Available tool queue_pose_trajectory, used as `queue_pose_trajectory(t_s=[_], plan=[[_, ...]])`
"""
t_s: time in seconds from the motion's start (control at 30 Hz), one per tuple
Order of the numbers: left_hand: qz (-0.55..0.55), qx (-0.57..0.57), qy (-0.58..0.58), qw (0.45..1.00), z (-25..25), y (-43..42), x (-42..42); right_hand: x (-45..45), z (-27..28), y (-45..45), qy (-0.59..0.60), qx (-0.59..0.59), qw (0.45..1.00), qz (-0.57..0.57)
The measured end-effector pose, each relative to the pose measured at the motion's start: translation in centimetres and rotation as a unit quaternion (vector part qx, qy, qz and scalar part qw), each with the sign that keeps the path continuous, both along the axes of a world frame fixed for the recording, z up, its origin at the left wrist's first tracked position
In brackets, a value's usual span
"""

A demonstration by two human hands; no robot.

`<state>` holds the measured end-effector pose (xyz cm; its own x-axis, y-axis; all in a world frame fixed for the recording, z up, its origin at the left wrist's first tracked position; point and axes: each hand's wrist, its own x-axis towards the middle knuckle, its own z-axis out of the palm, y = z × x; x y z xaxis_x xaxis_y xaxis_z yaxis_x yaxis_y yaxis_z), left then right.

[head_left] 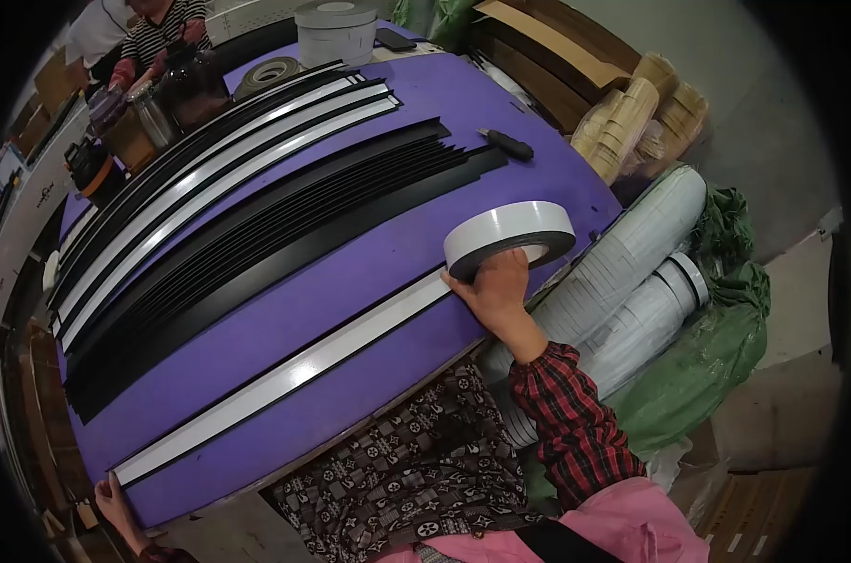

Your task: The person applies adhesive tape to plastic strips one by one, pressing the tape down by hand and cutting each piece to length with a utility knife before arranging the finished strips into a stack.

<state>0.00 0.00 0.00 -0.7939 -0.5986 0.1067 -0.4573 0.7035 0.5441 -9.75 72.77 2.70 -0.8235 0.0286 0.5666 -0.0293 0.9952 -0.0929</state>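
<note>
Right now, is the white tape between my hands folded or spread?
Spread: the white tape runs straight from left hand to right hand.

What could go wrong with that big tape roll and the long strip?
If the right hand twists the thick white tape roll, the long, flat white strip might go crooked. The left hand touches only the strip's one end, so its middle could shift. The small, pointed, black-handled tool lying loose on the purple tabletop might poke a reaching hand.
</note>
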Motion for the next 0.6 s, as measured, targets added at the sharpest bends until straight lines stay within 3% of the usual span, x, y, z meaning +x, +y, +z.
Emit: queue_pose_trajectory(t_s=[0.07, 0.13, 0.2, 0.23, 0.27, 0.3, 0.37, 0.4, 0.43, 0.47, 0.5, 0.57, 0.6], plan=[[0.075, -0.119, -0.033, 0.99, -0.2, 0.6, -0.5, -0.3, -0.3, -0.4, 0.035, 0.022, 0.999, 0.013], [0.111, -0.142, -0.047, 0.983, 3.2, 2.5, -1.6, -0.5, 0.2, -0.2, 0.056, 0.02, 0.998, 0.009], [0.107, -0.278, 0.142, 0.944, 3.1, 6.7, -3.1, 0.1, 0.7, 0.1, 0.055, 0.035, 0.998, 0.003], [-0.043, -0.129, 0.22, 0.966, 3.8, 12.5, -5.3, 0.2, 0.9, 0.1, 0.024, 0.016, 1.0, 0.006], [-0.143, -0.127, 0.201, 0.961, 6.0, 21.9, -6.3, 0.2, 1.2, 0.1, -0.006, -0.002, 1.0, 0.012], [-0.308, -0.143, 0.195, 0.92, 6.7, 28.5, -7.5, 0.3, 1.6, 0.0, -0.005, -0.002, 1.0, 0.014], [-0.446, -0.103, 0.186, 0.869, 8.5, 41.4, -8.3, 0.5, 2.6, -0.2, 0.023, -0.072, 0.994, 0.075], [-0.521, -0.121, 0.233, 0.812, 8.3, 45.3, -9.4, 0.6, 3.1, -0.7, 0.026, -0.072, 0.994, 0.075], [-0.57, -0.126, 0.258, 0.77, 7.4, 48.6, -10.6, 0.6, 3.6, -1.6, 0.05, -0.337, 0.933, 0.116], [-0.593, -0.124, 0.256, 0.754, 6.6, 51.5, -11.6, 0.7, 4.1, -1.9, 0.07, -0.575, 0.801, 0.148], [-0.616, -0.12, 0.254, 0.736, 6.0, 53.5, -12.2, 0.7, 4.7, -1.6, 0.074, -0.573, 0.803, 0.145], [-0.622, -0.134, 0.226, 0.738, 5.4, 55.1, -12.5, 0.3, 5.9, -0.3, 0.155, -0.759, 0.592, 0.222], [-0.624, -0.151, 0.195, 0.741, 5.3, 55.7, -12.7, 0.1, 6.6, 1.0, 0.179, -0.819, 0.508, 0.198]])
